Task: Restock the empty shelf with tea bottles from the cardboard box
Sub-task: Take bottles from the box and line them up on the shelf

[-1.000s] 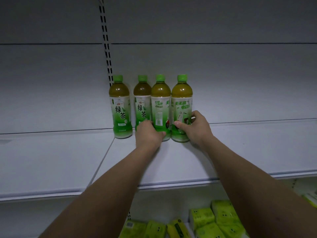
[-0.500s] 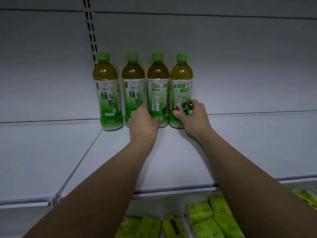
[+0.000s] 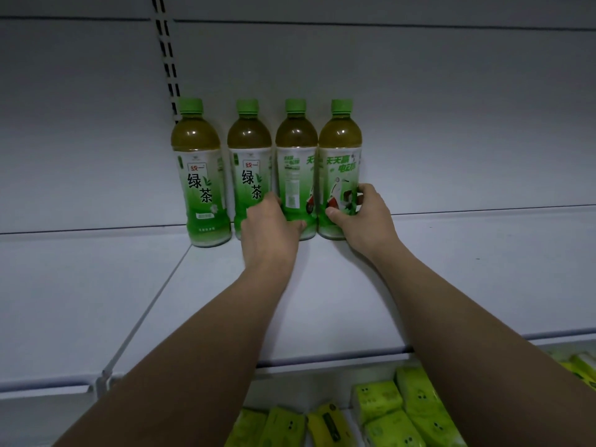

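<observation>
the fourth bottle (image 3: 338, 162) is being gripped by the right hand (image 3: 361, 217); the third bottle (image 3: 295, 162) is being clasped by the left hand (image 3: 269, 229), with two more bottles (image 3: 200, 175) just left.

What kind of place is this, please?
Probably a shop aisle: a white metal shelf on a slotted upright, identical tea bottles in a row, and yellow-green packets stocked below.

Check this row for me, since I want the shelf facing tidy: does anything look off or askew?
Nothing is tipped, spilled or damaged; all four stand upright. The third bottle and fourth bottle have their labels turned sideways, unlike the two front-facing ones at left. The left hand and right hand are on them.
</observation>
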### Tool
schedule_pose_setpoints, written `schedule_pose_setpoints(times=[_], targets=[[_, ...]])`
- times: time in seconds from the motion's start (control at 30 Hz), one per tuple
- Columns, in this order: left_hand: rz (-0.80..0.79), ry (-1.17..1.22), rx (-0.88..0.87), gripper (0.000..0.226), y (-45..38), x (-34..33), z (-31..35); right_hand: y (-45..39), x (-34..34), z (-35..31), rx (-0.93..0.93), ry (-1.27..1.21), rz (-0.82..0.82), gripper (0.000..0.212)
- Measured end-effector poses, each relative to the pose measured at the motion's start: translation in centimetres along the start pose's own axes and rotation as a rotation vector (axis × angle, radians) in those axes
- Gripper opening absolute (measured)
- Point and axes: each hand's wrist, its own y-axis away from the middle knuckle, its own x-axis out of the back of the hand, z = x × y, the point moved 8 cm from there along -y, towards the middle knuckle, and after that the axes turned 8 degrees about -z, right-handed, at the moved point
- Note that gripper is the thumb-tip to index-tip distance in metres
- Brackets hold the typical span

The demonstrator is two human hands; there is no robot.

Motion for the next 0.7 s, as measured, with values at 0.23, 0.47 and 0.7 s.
schedule_pose_setpoints(times=[0.23, 0.47, 0.7], targets=[[-0.25, -0.289, -0.095, 0.039, 2.1, 0.1, 1.9, 2.3, 0.4, -1.6, -0.074, 0.199, -0.039, 0.046], [-0.582, -0.313, -0.086, 0.064, 5.1, 5.3, 1.4, 7.8, 1.0, -6.3, -0.062, 0.388, -0.272, 0.033], [-0.529, -0.3, -0.123, 0.057, 11.6, 14.7, -1.0, 17.1, -0.5, -13.1, 0.112, 0.46, -0.43, 0.037]])
